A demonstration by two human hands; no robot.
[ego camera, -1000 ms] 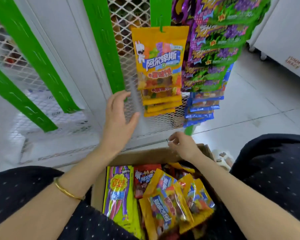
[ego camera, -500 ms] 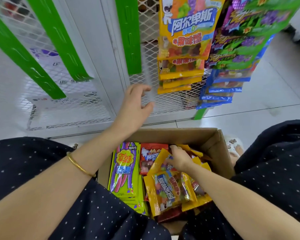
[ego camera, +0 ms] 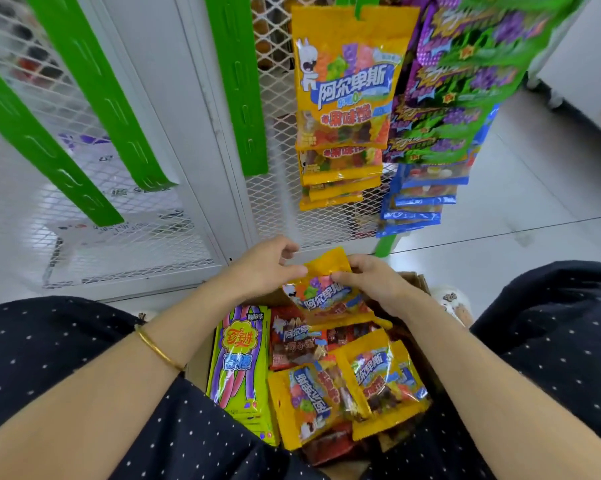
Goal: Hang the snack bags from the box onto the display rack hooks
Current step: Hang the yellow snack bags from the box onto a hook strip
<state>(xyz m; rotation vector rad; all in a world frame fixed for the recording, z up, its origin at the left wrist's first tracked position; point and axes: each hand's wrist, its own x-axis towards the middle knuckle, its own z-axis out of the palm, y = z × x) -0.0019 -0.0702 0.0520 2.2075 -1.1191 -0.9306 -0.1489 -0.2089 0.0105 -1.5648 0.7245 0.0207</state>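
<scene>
display rack (ego camera: 281,98) already has a column of hanging yellow bags (ego camera: 344,98). box (ego camera: 417,283) between the knees is well stocked: lime green packs (ego camera: 240,358) on the left, red packs (ego camera: 292,341), more yellow ones. new bit: left hand (ego camera: 264,268) has come down off the mesh and right hand (ego camera: 371,282) is up out of the box. both now pinch one yellow gummy bag (ego camera: 326,296) just above the box, so hooking it looks next.

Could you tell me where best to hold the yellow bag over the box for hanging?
Pinch the yellow bag by its top strip, near the corners, one hand from each side, as the left hand and right hand do. That strip is flat and points toward the rack; its middle is left free.
</scene>
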